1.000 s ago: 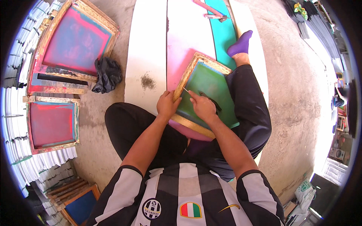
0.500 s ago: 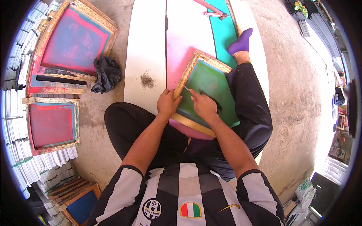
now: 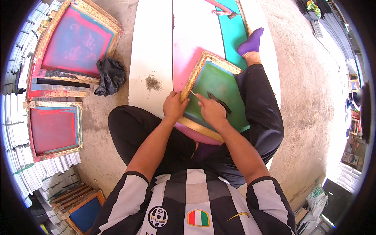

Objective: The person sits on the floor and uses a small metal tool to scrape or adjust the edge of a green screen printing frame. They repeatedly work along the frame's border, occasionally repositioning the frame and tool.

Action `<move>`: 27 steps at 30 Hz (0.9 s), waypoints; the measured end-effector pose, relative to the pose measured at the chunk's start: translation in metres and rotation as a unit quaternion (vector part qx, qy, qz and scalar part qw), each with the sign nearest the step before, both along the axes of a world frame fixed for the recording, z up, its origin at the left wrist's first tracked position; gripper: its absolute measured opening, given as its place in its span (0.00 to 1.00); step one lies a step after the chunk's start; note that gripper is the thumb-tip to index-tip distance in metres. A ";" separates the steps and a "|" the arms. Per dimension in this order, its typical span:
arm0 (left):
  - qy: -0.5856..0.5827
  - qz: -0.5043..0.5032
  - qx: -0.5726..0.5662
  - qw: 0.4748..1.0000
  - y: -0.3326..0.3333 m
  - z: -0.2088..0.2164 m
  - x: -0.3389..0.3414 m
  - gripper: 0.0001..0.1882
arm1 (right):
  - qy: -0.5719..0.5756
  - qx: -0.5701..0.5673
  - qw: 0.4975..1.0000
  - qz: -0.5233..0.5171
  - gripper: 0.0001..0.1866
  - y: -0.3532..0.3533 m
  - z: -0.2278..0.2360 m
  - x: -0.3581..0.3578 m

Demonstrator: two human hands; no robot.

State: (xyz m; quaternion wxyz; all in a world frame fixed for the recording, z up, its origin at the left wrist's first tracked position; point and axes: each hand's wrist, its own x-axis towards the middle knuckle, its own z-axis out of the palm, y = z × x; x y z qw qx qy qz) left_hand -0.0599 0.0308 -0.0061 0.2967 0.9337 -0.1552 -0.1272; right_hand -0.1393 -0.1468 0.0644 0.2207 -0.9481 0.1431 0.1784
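Note:
A wooden screen-printing frame (image 3: 190,80) with green mesh (image 3: 208,80) rests tilted between my legs on the boards. My left hand (image 3: 174,106) is closed around its left edge, thumb on the wood. My right hand (image 3: 212,111) grips a thin screwdriver-like tool (image 3: 194,93); its handle is hidden in the fingers. The metal tip meets the inner side of the left rail, close to my left thumb. Black-handled pliers (image 3: 224,104) lie on the mesh just beyond my right hand, partly covered by it.
Small metal bits, perhaps staples, form a pile (image 3: 153,83) on the white board (image 3: 150,47). A hammer (image 3: 232,15) and a utility knife (image 3: 221,13) lie at the far end. Left are a black plastic bag (image 3: 110,76), more screen frames (image 3: 80,74) and stacked sheets (image 3: 13,129).
The tool's tip has shifted very slightly along the left rail. Both hands keep their grips, and the frame and pliers stay almost where they were.

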 end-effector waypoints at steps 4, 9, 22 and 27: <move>0.002 0.001 -0.002 1.000 0.000 0.000 0.000 0.26 | -0.016 -0.010 1.000 0.001 0.21 0.001 -0.004 -0.004; 0.004 -0.002 0.001 1.000 0.001 -0.002 0.002 0.27 | -0.015 -0.003 1.000 -0.010 0.22 0.001 -0.002 0.002; -0.012 0.002 -0.012 1.000 -0.005 -0.002 0.001 0.31 | -0.076 0.016 0.994 -0.075 0.23 -0.026 -0.025 0.017; -0.015 -0.001 -0.036 0.999 -0.005 -0.002 0.002 0.29 | -0.071 0.015 0.996 -0.056 0.23 -0.022 -0.029 0.017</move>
